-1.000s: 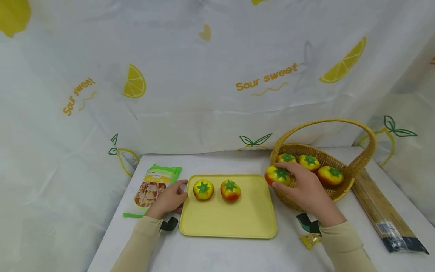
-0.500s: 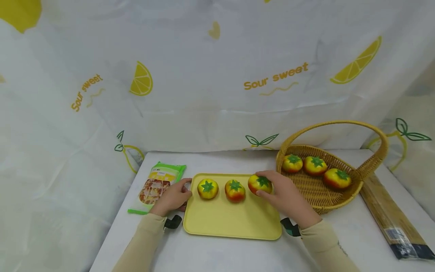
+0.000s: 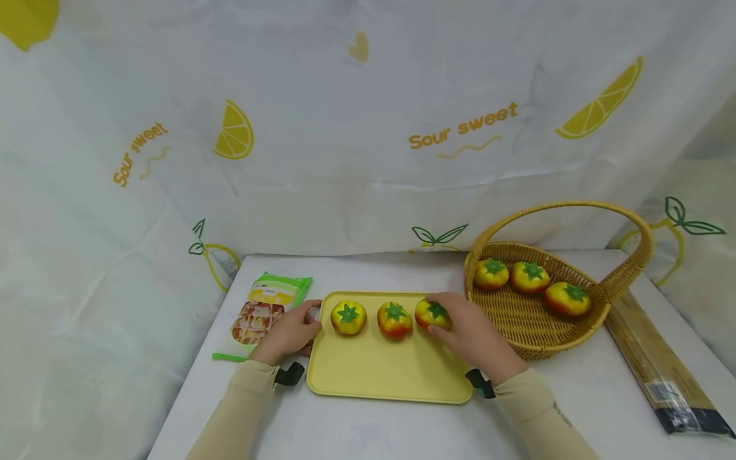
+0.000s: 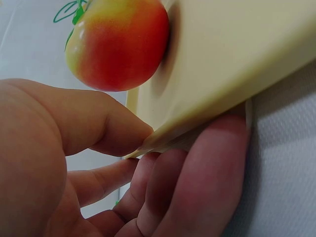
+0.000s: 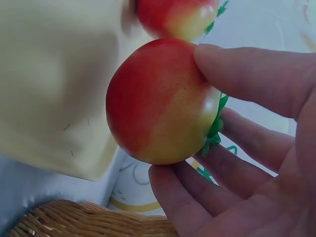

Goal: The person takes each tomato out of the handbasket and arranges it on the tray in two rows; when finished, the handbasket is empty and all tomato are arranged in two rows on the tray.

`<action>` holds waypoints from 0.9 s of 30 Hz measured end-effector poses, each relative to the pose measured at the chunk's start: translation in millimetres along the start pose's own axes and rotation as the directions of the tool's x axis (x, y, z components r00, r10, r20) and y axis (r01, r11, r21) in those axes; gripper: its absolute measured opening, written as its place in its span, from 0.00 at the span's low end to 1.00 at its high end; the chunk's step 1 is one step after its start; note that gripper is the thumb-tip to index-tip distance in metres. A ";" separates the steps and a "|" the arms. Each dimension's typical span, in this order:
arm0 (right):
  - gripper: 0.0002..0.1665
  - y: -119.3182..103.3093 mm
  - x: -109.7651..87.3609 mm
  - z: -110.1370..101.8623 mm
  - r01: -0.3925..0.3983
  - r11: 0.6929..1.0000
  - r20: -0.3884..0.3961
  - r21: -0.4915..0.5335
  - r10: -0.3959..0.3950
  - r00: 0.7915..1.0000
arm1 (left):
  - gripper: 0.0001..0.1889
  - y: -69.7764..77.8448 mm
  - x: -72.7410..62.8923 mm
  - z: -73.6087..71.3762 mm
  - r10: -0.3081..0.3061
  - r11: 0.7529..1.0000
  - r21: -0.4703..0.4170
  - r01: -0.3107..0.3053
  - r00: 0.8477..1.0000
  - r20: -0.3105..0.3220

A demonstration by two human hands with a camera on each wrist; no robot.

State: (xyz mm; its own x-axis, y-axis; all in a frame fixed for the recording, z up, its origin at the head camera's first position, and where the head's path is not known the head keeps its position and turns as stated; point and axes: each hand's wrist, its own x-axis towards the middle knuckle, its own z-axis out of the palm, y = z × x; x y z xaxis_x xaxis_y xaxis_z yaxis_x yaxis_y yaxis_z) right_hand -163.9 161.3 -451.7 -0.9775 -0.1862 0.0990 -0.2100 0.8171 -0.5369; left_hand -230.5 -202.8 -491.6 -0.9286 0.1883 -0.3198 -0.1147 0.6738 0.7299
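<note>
Placing the held fruit (image 3: 428,314) on the yellow tray (image 3: 391,377) looks to me like the step in hand: red and yellow with a green leaf cap, it is at the tray's far right part, pinched between the thumb and fingers of the right hand (image 3: 471,332). Whether its underside already touches the tray, I can't tell. I judge that the next move calls for settling it gently, parting the fingers and backing off to the right without bumping the middle fruit (image 3: 394,321), near it on the left. Farther left in that row sits the left fruit (image 3: 348,317). At the tray's left edge the left hand (image 3: 287,331) pinches the rim, which I read as steadying it. To the right, the wicker basket (image 3: 535,351) holds three more fruits (image 3: 529,277); a green-edged bag (image 3: 259,316) lies left of the tray, and a long packet (image 3: 661,358) lies right of the basket. Against the frame from a second ago, the held fruit has shifted left, from the basket's left rim to the tray, while the left hand keeps its grip.
</note>
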 end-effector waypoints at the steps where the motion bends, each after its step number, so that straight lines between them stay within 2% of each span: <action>1: 0.31 -0.4 0.3 0.8 0.000 1.000 0.006 0.000 0.000 1.000 | 0.30 -0.3 -0.4 -0.2 0.004 1.000 0.001 -0.004 1.000 0.000; 5: 0.30 -2.5 0.4 2.7 0.000 1.000 0.017 -0.004 0.000 1.000 | 0.30 -0.6 -1.1 -0.8 0.009 1.000 -0.005 -0.009 1.000 0.000; 12: 0.31 -2.5 0.6 5.3 0.022 1.000 -0.005 -0.016 -0.022 1.000 | 0.31 0.3 -0.9 -1.0 0.004 1.000 -0.006 -0.004 1.000 0.000; 27: 0.32 -0.3 -0.4 10.3 0.001 1.000 -0.011 -0.022 -0.002 1.000 | 0.31 1.8 0.3 -0.4 0.012 1.000 -0.010 -0.012 1.000 0.005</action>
State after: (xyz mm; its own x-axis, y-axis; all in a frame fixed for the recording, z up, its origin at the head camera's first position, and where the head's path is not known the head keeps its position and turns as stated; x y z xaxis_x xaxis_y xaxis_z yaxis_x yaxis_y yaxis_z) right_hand -163.3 155.5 -460.2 -0.9773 -0.1818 0.1087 -0.2118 0.8288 -0.5179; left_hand -231.2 -201.7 -490.1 -0.9280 0.1998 -0.3143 -0.1075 0.6642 0.7398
